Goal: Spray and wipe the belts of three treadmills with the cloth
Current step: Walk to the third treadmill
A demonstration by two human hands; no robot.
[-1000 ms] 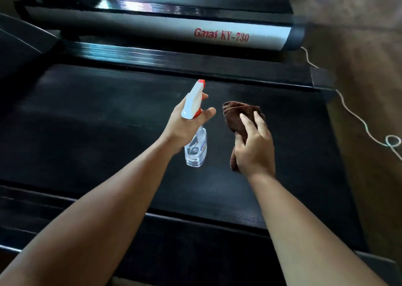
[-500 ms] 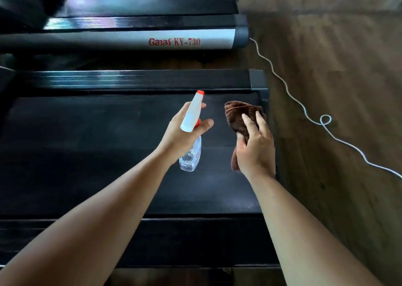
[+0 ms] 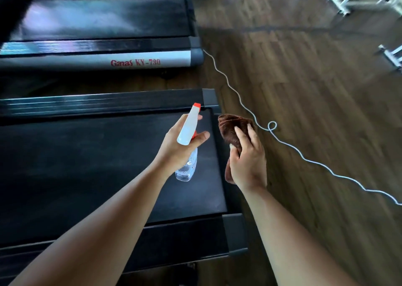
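Observation:
My left hand (image 3: 178,146) grips a clear spray bottle (image 3: 187,166) with a white head and orange nozzle, held above the rear right corner of the near treadmill's black belt (image 3: 87,166). Beside it, my right hand (image 3: 248,159) holds a bunched brown cloth (image 3: 230,129) in the air over the belt's right edge and the floor. A second treadmill, with a grey rail (image 3: 97,61) lettered in red and its own dark belt (image 3: 104,18), lies further back.
Wooden floor (image 3: 304,90) spreads to the right. A white cable (image 3: 272,129) with a small loop snakes across it from the far treadmill's end. White metal frames of other gym equipment (image 3: 348,0) stand at the top right.
The view has swung right and back: both treadmills slid left in view, showing the near belt's end and more floor. Both hands keep the same hold on bottle and cloth.

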